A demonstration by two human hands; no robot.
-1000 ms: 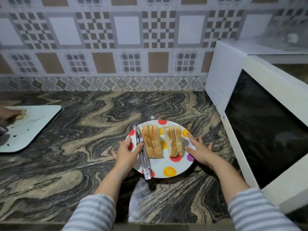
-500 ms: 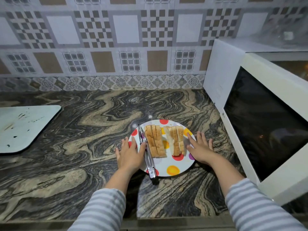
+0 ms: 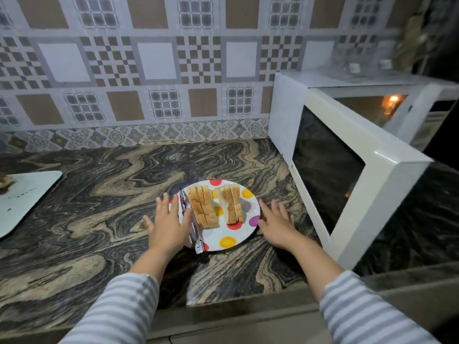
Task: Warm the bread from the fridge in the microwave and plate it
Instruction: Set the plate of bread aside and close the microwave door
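Observation:
A white plate with coloured dots (image 3: 244,235) sits on the marble counter. On it lie two stacks of sliced bread (image 3: 202,209) (image 3: 231,204) and metal tongs (image 3: 191,219) along the left side. My left hand (image 3: 169,223) lies flat with straight fingers over the plate's left edge, next to the tongs. Just off the plate's right rim, my right hand (image 3: 278,224) is spread flat on the counter. The white microwave (image 3: 293,112) stands at the right with its door (image 3: 330,167) swung open toward me and a light on inside.
A white cutting board (image 3: 24,197) lies at the far left, with a brownish item at its edge. The patterned tile wall runs behind the marble counter (image 3: 99,207). The open door juts out over the counter at the right.
Both hands have let go of the plate's rim and flattened out; the right hand has slid off to the counter. The view has shifted, showing more of the open microwave.

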